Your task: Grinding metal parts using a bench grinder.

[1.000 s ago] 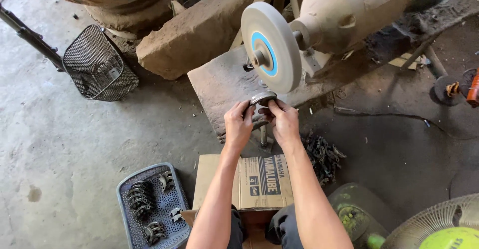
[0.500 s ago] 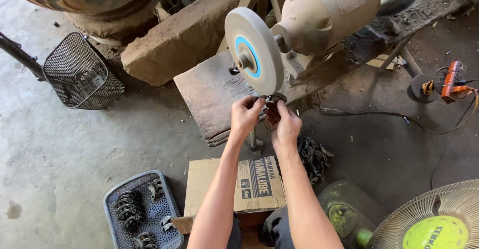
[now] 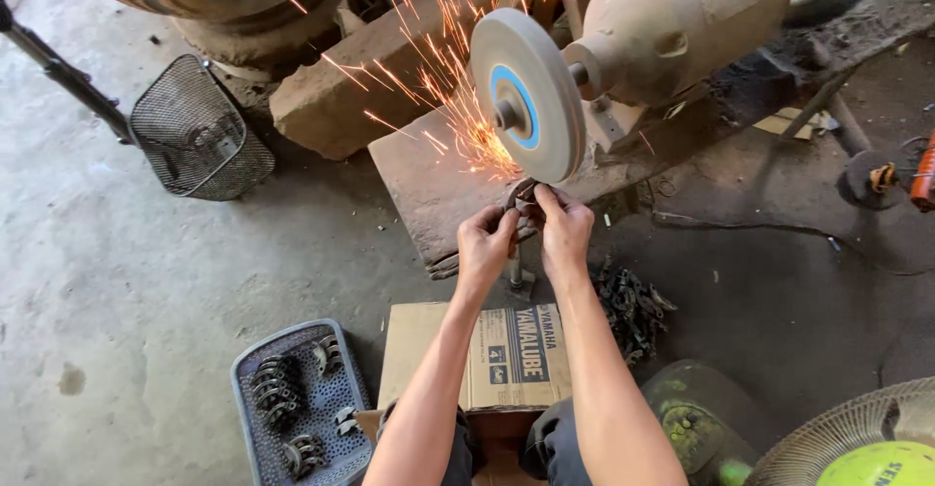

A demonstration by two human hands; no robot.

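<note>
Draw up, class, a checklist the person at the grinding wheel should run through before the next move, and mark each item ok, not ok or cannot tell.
1. Both hands grip the part: left hand and right hand hold the curved metal piece. Ok.
2. Piece meets the grinding wheel: sparks fly. Ok.
3. Fingers clear of the wheel: very close beneath it. Not ok.
4. Hand protection: bare hands. Not ok.
5. Eye protection: out of view. Cannot tell.
6. Sparks fly away from the cardboard box. Ok.

we see a matt grey stone grinding wheel [image 3: 528, 96], a dark curved metal part [image 3: 521, 197], a matt brown cardboard box [image 3: 487, 355] and rough concrete floor [image 3: 117, 281].
</note>
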